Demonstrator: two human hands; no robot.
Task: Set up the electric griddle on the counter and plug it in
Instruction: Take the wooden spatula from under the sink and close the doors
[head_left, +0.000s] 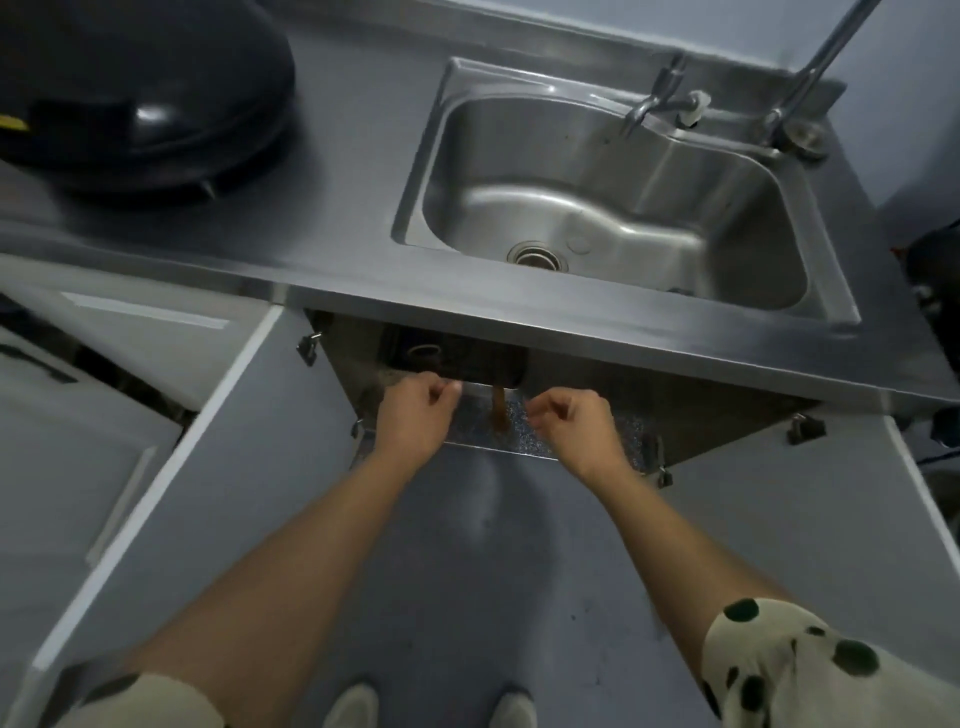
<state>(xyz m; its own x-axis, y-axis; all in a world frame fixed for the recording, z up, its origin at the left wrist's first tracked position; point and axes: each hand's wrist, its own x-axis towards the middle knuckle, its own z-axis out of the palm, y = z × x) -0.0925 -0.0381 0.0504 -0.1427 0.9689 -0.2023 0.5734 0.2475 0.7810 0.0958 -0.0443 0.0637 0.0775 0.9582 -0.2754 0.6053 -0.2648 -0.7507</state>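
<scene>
A black appliance (457, 361), probably the electric griddle, sits in the open cabinet below the sink, mostly hidden under the counter's front edge (519, 306). A brown strip (500, 410) hangs down in front of it. My left hand (415, 415) and my right hand (576, 423) reach toward the cabinet mouth just below the appliance, one on each side of the brown strip. Both have loosely curled fingers and hold nothing that I can see. Neither hand touches the appliance.
Both cabinet doors stand open, the left door (208, 467) and the right door (924, 493). A steel sink (779, 171) with two taps takes up the counter's right half. A large black domed pan (150, 88) stands at the counter's back left.
</scene>
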